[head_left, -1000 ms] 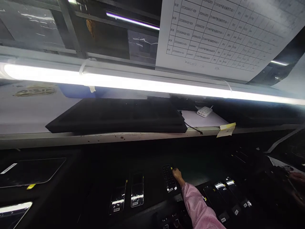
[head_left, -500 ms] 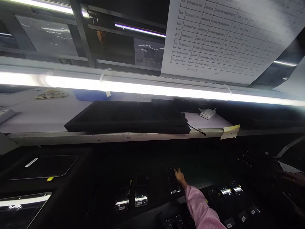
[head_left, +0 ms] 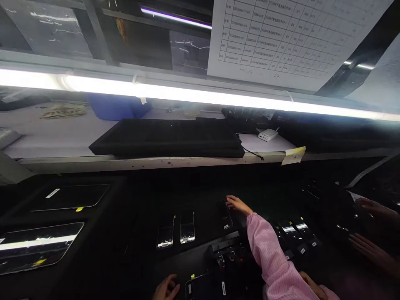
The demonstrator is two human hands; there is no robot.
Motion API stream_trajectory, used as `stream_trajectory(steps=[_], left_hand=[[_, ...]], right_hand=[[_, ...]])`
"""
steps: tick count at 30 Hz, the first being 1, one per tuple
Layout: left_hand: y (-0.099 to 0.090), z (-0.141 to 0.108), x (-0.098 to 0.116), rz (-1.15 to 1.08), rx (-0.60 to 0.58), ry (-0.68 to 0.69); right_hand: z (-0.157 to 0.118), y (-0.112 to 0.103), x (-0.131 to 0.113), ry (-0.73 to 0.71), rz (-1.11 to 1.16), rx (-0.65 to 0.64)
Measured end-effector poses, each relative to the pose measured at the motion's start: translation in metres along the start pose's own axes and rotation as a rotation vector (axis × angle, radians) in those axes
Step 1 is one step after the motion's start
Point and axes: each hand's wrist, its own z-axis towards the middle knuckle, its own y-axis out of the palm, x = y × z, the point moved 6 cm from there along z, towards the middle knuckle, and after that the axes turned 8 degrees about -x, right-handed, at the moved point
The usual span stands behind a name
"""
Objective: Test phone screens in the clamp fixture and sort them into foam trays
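Observation:
My right hand (head_left: pixel 238 205), in a pink ribbed sleeve (head_left: pixel 269 250), reaches over the dark bench. Its stretched fingers are at the top edge of a dark glass screen panel (head_left: pixel 226 216) with a white label. Whether they touch it is hard to make out. My left hand (head_left: pixel 165 287) is at the bottom edge, fingers bent and apart, with nothing visible in it. Just right of it lies a larger dark panel (head_left: pixel 206 287) with a yellow tab and white labels. A black fixture (head_left: pixel 226 250) with metal parts stands between the two hands.
Two glossy panels (head_left: pixel 187 228) lie left of the fixture, several more (head_left: pixel 290 233) to its right. Large tablet-sized panels (head_left: pixel 40 246) rest at far left. A co-worker's hands (head_left: pixel 371 250) are at right. Another hand (head_left: pixel 311 285) is beside my sleeve. A shelf (head_left: pixel 137 164) and lamp tube (head_left: pixel 187 93) cross above.
The view has tilted down and shifted. My right hand has loosened from a grip at the panel's edge to outstretched fingers. My left hand and the larger panel have come into view.

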Motion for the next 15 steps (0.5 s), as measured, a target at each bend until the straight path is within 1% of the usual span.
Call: stream_trajectory(steps=[1,3,5,6,7,8,9,10,11,13,15], left_hand=[[0.01,0.0,-0.003,0.03,-0.042,-0.004],[0.027,-0.003,-0.009,0.09,-0.11,-0.004],[0.038,-0.006,-0.014,0.147,-0.147,0.0],[0.041,-0.008,-0.016,0.173,-0.156,0.004],[0.042,-0.009,-0.018,0.197,-0.163,0.008],[0.043,-0.01,-0.02,0.22,-0.168,0.014],[0.044,-0.011,-0.021,0.24,-0.172,0.022],[0.045,-0.012,-0.022,0.259,-0.175,0.031],[0.046,-0.012,-0.023,0.276,-0.176,0.04],[0.048,-0.012,-0.025,0.306,-0.174,0.058],[0.051,-0.011,-0.027,0.33,-0.169,0.073]], right_hand=[[-0.018,-0.005,-0.009,-0.045,0.039,-0.03],[-0.065,-0.014,-0.021,-0.149,0.112,-0.06],[-0.119,-0.014,-0.018,-0.261,0.189,-0.081],[-0.146,-0.005,-0.013,-0.338,0.261,-0.167],[-0.17,0.008,-0.003,-0.355,0.283,-0.241],[-0.189,0.025,0.011,-0.334,0.284,-0.324],[-0.203,0.047,0.029,-0.265,0.257,-0.42],[-0.211,0.067,0.049,-0.165,0.21,-0.444],[-0.213,0.085,0.07,-0.06,0.165,-0.398],[-0.205,0.118,0.101,0.057,0.109,-0.267],[-0.189,0.143,0.121,0.098,0.06,-0.094]])
